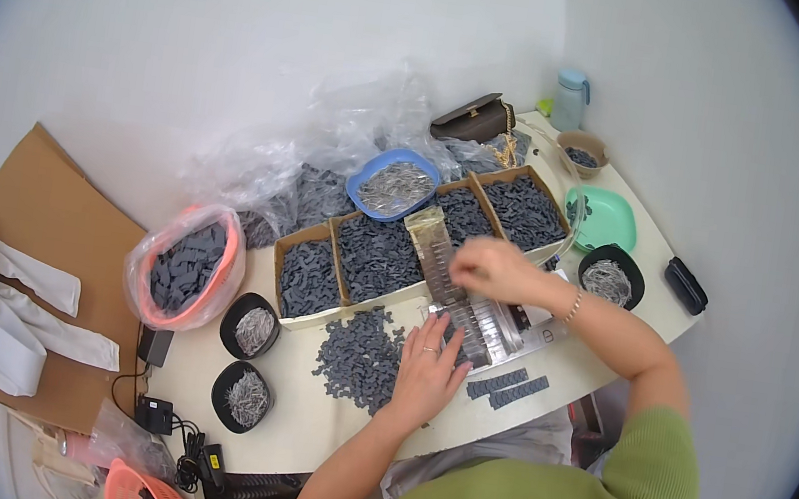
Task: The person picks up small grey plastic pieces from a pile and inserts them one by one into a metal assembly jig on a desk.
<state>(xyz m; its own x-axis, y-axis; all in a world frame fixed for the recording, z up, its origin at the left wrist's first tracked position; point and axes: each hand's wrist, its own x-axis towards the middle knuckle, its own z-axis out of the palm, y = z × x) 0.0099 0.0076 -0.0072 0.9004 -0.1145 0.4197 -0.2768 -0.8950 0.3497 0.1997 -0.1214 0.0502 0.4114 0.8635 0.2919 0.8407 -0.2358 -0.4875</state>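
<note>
My left hand [428,366] lies with its fingers stretched out, its tips at the left edge of a slotted metal jig [481,337]. Beside it spreads a loose heap of small dark grey plastic pieces [357,357]. My right hand [496,268] is closed in a pinch above the upper part of the jig; whatever its fingers hold is hidden. Just left of that hand, a clear ridged strip [430,244] slants up from the jig over the boxes. Two short rows of joined grey pieces [508,389] lie on the table right of my left hand.
Cardboard boxes [342,305] of grey pieces line the back. Black bowls [244,398] and a blue bowl [362,210] hold thin metal pins. A pink basket [233,273] stands left, a green tray [620,216] right. A black case [685,285] lies near the right edge.
</note>
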